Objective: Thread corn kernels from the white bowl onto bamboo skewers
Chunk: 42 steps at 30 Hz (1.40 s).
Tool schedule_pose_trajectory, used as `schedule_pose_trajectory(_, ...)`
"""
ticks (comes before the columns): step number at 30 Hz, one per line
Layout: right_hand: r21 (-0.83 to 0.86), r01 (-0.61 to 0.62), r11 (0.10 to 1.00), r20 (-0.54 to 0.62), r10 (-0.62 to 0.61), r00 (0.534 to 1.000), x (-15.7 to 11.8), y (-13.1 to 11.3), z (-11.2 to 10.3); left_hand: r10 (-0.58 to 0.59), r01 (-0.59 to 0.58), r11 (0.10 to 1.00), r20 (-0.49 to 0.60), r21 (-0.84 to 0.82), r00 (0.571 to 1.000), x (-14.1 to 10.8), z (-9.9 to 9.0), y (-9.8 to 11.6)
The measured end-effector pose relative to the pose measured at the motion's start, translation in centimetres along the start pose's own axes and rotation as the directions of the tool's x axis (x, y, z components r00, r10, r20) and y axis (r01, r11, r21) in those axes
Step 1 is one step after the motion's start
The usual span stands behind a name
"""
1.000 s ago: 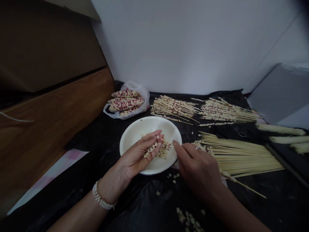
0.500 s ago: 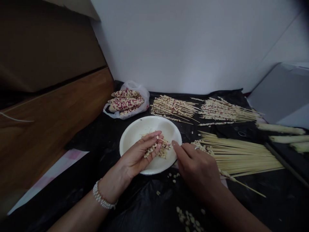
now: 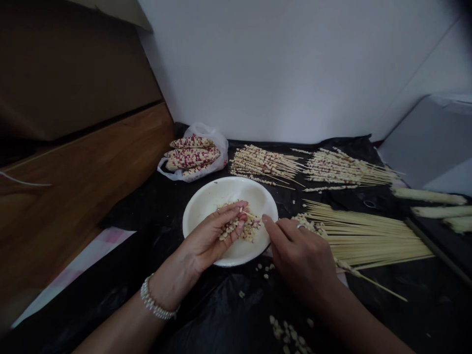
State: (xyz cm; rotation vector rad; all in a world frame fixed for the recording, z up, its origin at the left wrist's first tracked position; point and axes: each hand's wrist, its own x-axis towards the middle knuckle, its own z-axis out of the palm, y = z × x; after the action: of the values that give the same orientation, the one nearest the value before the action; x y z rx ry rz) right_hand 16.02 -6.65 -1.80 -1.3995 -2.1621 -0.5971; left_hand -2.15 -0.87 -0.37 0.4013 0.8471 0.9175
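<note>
My left hand [image 3: 221, 223] is over the white bowl [image 3: 197, 236], thumb and fingertips pinched around a pale corn kernel [image 3: 241, 210]. My right hand [image 3: 302, 246], with a ring on one finger, grips a thin wooden skewer [image 3: 383, 287]. One end of the skewer points at the kernel, and the other sticks out behind the right hand, where threaded kernels [image 3: 344, 266] show. Whether the tip has entered the kernel is too small to tell. Loose corn kernels [image 3: 248, 233] lie in the bowl beneath my left fingers, partly hidden by them.
Speckled corn cobs [image 3: 193, 155] lie in a plastic bag [image 3: 221, 142]. Kernel-threaded skewers [image 3: 261, 162] form two piles at the back. Bare skewers [image 3: 372, 236] fan out at right, near stripped cobs [image 3: 429, 196]. Stray kernels [image 3: 289, 337] dot the black plastic sheet [image 3: 221, 314].
The kernel at my left fingertips has turned or shifted slightly. The skewer's rear end has moved a touch to the right; both hands stay in nearly the same place.
</note>
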Motion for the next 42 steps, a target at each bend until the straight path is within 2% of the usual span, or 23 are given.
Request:
schedule_pose_trajectory(5, 0.003, -0.006, 1.0, -0.006, 0.006, 1.0, 0.0, -0.1, 0.0, 0.023, -0.021, 0.999, -0.073, 0.034, 0.997, 0.0, 0.0, -0.1)
schedule_pose_trajectory(12, 0.006, -0.031, 1.0, -0.004, 0.031, 1.0, -0.1, -0.3, 0.1, 0.02, -0.019, 0.999, -0.041, 0.038, 0.999, -0.3, 0.6, -0.1)
schedule_pose_trajectory(19, -0.015, -0.037, 0.999, -0.004, 0.037, 0.999, -0.2, -0.4, 0.0, 0.026, -0.021, 0.998, -0.065, 0.065, 0.998, -0.3, 0.6, -0.3)
schedule_pose_trajectory(28, 0.035, -0.034, 0.999, -0.012, 0.034, 0.999, -0.1, -0.7, 0.1, 0.036, -0.035, 0.993, -0.007, 0.112, 0.999, -0.2, 1.0, -0.4)
schedule_pose_trajectory(42, 0.019, -0.024, 1.0, -0.017, 0.025, 1.0, 0.0, -1.0, 0.1, 0.045, -0.054, 0.975, 0.046, 0.215, 0.998, -0.3, 1.2, -0.7)
